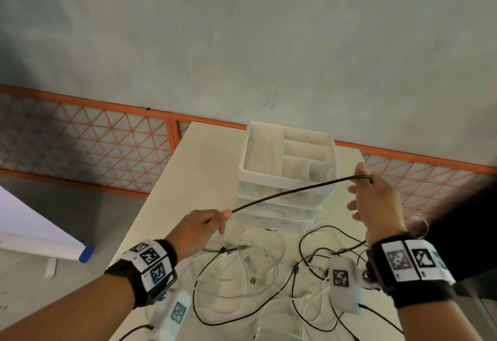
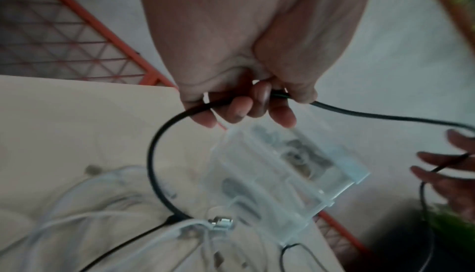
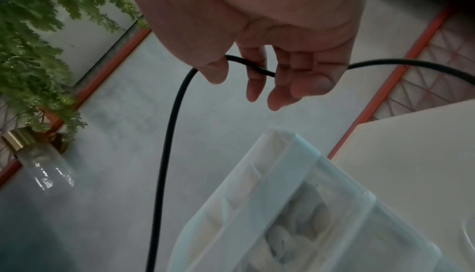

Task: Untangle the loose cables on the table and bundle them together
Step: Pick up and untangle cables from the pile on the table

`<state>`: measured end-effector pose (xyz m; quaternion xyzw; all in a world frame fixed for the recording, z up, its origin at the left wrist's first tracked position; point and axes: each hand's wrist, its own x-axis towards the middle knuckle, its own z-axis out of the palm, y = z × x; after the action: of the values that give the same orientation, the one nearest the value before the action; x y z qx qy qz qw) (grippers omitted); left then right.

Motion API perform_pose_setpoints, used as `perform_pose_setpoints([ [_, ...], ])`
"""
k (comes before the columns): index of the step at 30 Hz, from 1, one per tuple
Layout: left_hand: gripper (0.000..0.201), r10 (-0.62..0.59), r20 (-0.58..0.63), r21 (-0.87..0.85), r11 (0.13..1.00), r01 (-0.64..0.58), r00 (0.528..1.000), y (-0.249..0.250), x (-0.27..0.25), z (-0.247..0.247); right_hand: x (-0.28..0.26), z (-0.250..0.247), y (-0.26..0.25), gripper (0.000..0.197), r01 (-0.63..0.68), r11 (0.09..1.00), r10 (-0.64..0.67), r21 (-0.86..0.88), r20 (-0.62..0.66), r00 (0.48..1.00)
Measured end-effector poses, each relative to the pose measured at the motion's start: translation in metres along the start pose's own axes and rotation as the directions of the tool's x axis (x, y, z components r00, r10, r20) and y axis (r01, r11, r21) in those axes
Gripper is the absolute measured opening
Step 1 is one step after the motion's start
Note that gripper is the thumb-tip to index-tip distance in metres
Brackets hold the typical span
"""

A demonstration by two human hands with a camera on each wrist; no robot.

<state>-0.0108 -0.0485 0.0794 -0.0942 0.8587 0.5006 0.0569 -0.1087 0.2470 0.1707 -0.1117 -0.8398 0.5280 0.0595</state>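
Thick black round cable [image 1: 293, 191] stretched between both hands above the white table [image 1: 172, 195].
Left hand [image 1: 197, 229] clamps it; right hand [image 1: 376, 201] hooks it, other fingers spread: draw it gently free.

Both hands are raised above the table [image 1: 172, 179]. The left hand [image 1: 199, 229], fingers curled, pinches a black cable [image 1: 295, 188] near the table's left edge. The right hand [image 1: 376, 203], higher, hooks it between thumb and loosely spread fingers [image 3: 254, 85].

My head view looks steeply down from above at the table [image 1: 172, 179] in the lower frame. Each wrist view sits close behind my fingers, facing along them. All three share the clear organizer [image 1: 287, 158].
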Motion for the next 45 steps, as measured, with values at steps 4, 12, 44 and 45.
perform_pose_setpoints([
  [4,0.046,-0.133,0.051,0.021,0.991,0.132,0.99,-0.039,-0.002,0.011,0.021,-0.01,-0.019,0.049,0.065,0.985,-0.061,0.162,-0.029,0.998],
  [12,0.033,-0.122,-0.117,-0.191,0.977,0.098,0.986,-0.026,-0.001,0.011,0.037,-0.007,0.026,0.052,0.039,0.998,-0.044,0.056,0.086,0.995],
  [44,0.023,-0.139,-0.019,0.057,0.989,0.14,0.99,0.005,-0.005,0.044,-0.083,0.099,0.164,0.044,0.4,0.528,0.281,-0.749,0.598,0.75],
  [45,0.024,-0.141,-0.021,-0.01,0.99,0.141,0.99,0.009,-0.004,0.041,-0.082,0.101,0.162,0.035,0.415,0.493,0.269,-0.765,0.588,0.763],
])
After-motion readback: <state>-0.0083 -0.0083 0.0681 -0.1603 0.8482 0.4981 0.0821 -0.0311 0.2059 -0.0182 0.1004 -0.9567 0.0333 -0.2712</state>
